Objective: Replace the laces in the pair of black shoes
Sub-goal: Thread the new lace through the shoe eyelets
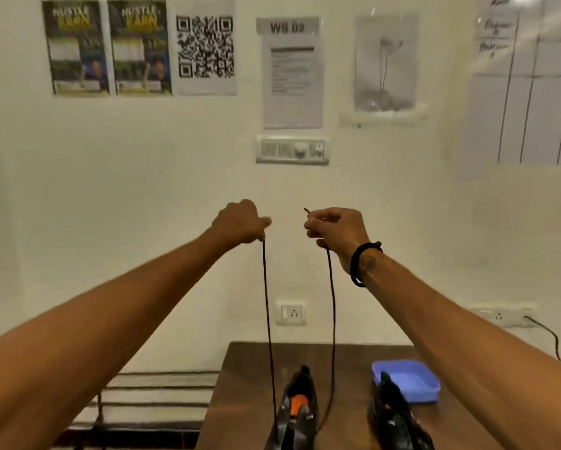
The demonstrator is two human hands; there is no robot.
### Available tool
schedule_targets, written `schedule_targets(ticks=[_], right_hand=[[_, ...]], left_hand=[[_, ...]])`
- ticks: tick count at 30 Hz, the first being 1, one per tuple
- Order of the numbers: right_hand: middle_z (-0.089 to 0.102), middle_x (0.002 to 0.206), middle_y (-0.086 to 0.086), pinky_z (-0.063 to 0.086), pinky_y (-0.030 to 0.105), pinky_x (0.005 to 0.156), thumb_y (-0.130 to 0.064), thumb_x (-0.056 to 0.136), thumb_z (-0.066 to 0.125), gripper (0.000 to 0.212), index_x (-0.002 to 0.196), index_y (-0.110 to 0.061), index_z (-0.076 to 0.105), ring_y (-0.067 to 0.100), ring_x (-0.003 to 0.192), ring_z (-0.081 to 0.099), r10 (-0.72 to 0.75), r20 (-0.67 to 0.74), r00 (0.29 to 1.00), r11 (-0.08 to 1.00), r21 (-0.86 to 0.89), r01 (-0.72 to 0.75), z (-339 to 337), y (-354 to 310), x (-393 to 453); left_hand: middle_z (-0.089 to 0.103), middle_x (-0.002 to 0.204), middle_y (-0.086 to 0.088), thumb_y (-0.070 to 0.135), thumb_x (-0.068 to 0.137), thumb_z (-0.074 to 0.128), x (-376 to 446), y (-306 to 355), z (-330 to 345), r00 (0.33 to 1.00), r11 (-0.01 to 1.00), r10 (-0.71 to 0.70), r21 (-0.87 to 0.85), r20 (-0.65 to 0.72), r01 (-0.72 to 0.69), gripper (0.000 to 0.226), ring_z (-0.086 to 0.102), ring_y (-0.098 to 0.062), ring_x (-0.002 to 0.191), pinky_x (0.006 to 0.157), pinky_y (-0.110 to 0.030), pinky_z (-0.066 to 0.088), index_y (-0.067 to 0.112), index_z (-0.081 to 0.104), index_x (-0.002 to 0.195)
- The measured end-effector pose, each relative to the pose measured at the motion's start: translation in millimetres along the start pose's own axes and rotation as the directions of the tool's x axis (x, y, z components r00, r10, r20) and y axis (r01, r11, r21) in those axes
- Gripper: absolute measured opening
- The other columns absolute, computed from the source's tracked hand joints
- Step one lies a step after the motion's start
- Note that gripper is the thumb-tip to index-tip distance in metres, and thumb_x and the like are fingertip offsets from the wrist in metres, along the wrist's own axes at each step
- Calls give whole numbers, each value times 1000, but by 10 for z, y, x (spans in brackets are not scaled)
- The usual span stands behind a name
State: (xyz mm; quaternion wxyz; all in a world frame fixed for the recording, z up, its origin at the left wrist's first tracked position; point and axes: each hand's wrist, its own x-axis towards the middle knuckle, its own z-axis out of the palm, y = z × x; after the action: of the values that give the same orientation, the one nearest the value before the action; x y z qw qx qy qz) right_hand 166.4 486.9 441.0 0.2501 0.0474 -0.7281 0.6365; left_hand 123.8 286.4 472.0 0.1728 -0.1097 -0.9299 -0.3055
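Lace vs hands: you hold both ends of the thin black shoelace [267,303] up high; its two strands hang almost straight down to the left black sports shoe with the orange tongue patch [297,414] on the table below.
Long axis: vertical, two near-parallel runs, close beside each other, w/ the shoe at the bottom.
Left hand [240,224]: fingers curled round the left strand, which comes out under the fist.
Right hand [334,228]: pinching the right strand, w/ the tip poking up past the fingers (a black band sits on that wrist).
Which hand nearer: about level and equally far from the shoe; neither has the edge.
Lace at shoe: probably threaded through the lowest eyelets, but the bottom edge of the view cuts that off, so can't confirm.
Judgement: you seem to be evening the two ends before lacing upward; next move needs both hands brought down toward the eyelets.
Other shoe: second black sports shoe [397,417] stands to the right of the first, apart from it; can't tell if it's laced.
Surface: dark brown wooden table [250,368]; a shallow blue plastic tray [409,380] lies just behind the right shoe.
Room: white wall [110,190] w/ posters, a QR sheet, a "WS 02" notice, switch panel and sockets; a slatted bench [156,397] stands left of the table.
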Motion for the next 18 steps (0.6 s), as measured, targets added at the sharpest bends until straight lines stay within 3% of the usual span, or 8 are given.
schedule_targets(ticks=[2,3,5,7,9,11,14,18], right_hand=[[79,89,6,56,30,75,-6,84,81,13,94,-12,75,15,78,77,-66,-45,997,998,7,66,-3,-335,118],[79,89,5,56,30,75,-7,83,83,15,93,-13,74,16,80,77,-95,-67,993,995,1,95,-10,-468,171],[79,91,5,58,34,80,-10,80,86,20,89,-16,70,19,87,76,-164,-100,981,986,-15,164,-40,-758,274],[78,93,5,60,37,85,-9,78,88,23,85,-18,67,20,91,75,-191,-95,977,981,-66,185,-43,-916,345],[76,97,6,63,38,83,-6,78,88,23,85,-15,68,21,88,75,-180,-66,982,978,-118,171,-34,-1013,333],[74,96,7,64,35,78,-4,77,88,21,85,-12,70,21,82,74,-167,-57,984,975,-158,156,-28,-1031,307],[76,91,9,64,31,73,-2,78,87,18,84,-10,72,21,75,75,-158,-54,986,975,-164,147,-29,-1013,299],[76,86,9,64,34,76,-4,81,84,14,81,-10,72,23,80,76,-161,-66,985,978,-142,151,3,-1027,336]], left_hand=[[73,71,-1,32,89,75,86,179,-261,998,989,29,145,-56,-20,25,63,-16,62,66,-29,55,7,77,87],[76,74,-3,27,88,78,125,257,-361,998,998,1,67,-66,4,22,63,-13,58,66,-29,57,5,77,88],[77,77,-8,15,88,81,157,442,-592,994,966,-103,-243,-49,88,19,67,-11,53,61,-26,61,-1,74,95],[76,81,-13,1,93,73,114,531,-696,982,817,-164,-546,93,188,16,73,-16,61,60,-24,62,-8,71,105],[75,90,-18,-5,94,69,22,562,-755,967,682,-120,-689,224,244,16,75,-21,76,71,-27,63,-11,69,108],[75,96,-22,-9,91,68,-19,560,-725,968,616,-69,-753,243,232,18,76,-24,80,73,-28,64,-12,69,109],[77,98,-23,-4,94,69,-15,581,-673,989,696,-58,-705,139,140,18,77,-24,79,68,-27,64,-10,69,110],[78,89,-19,15,92,78,46,607,-639,998,838,32,-543,-51,-55,20,73,-17,68,59,-22,59,-4,76,99]])
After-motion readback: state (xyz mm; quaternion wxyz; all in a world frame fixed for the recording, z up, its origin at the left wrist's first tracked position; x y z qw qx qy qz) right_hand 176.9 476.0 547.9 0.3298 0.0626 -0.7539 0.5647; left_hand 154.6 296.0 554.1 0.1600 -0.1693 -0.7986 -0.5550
